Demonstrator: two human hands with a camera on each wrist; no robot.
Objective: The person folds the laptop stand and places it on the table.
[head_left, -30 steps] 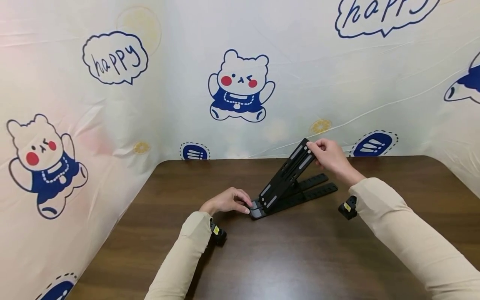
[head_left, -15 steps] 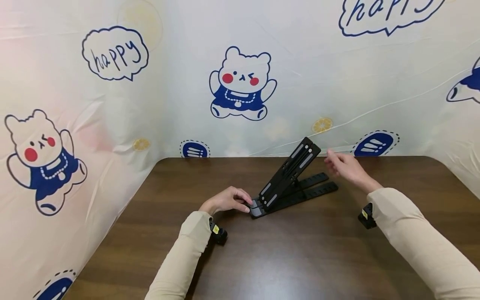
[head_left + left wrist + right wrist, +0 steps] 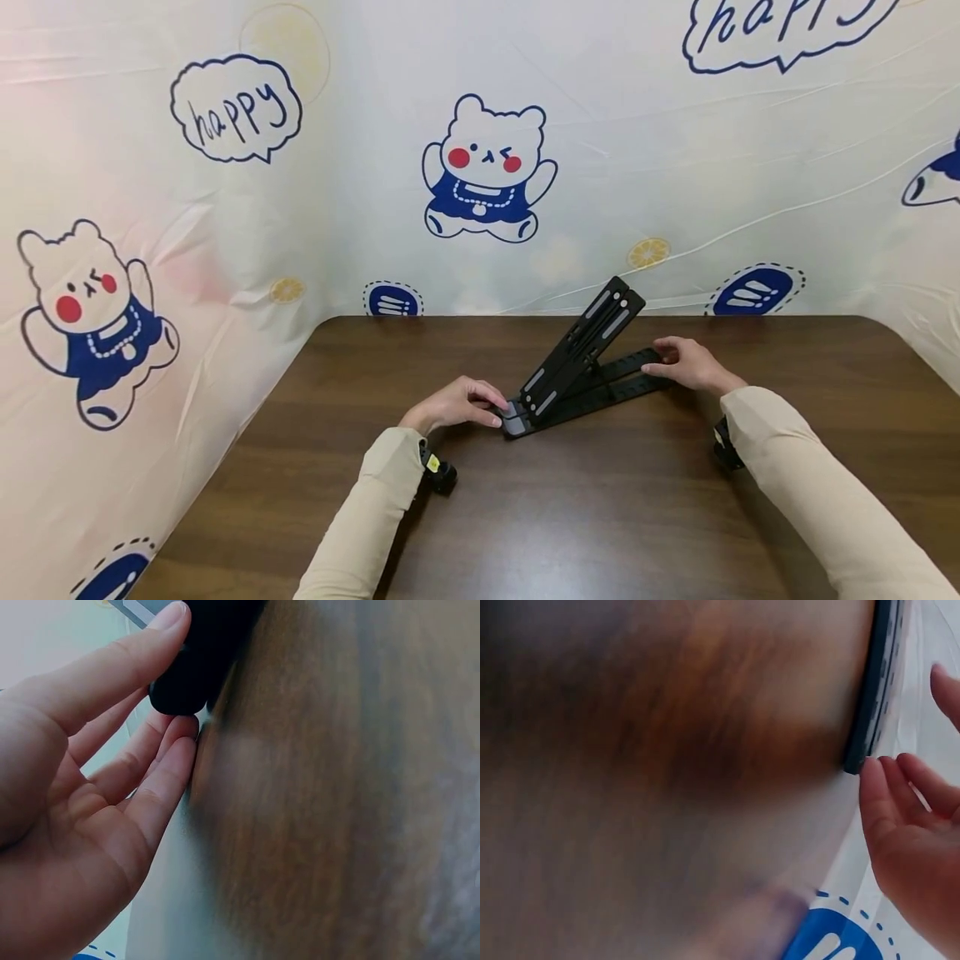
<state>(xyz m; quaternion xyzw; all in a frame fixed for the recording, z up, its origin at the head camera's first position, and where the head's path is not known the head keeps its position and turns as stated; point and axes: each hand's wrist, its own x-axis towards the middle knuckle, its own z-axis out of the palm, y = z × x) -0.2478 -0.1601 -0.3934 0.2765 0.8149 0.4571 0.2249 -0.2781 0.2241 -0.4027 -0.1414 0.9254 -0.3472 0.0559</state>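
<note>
A black folding laptop stand [image 3: 581,354] sits on the table, its slotted base rails [image 3: 633,386] flat and its upper arms raised at a slant, leaning right. Grey pads mark its hinged left end. There my left hand [image 3: 459,402] pinches the corner, thumb over the black end and the other fingertips against its edge, as the left wrist view [image 3: 97,780] has it. My right hand [image 3: 690,364] is at the far right end of the rails. In the right wrist view, its fingertips [image 3: 871,769] are right at the rail tip, while the thumb stands apart from it.
The dark wooden table [image 3: 525,517] carries the stand near its back edge. Behind hangs a pale curtain [image 3: 360,208] printed with cartoon bears and lettering. A small black camera is strapped at each wrist.
My right hand has let go of the raised arms' top, drawn back right, then come down to the base rails' right end. The left hand stays at the hinged end.
</note>
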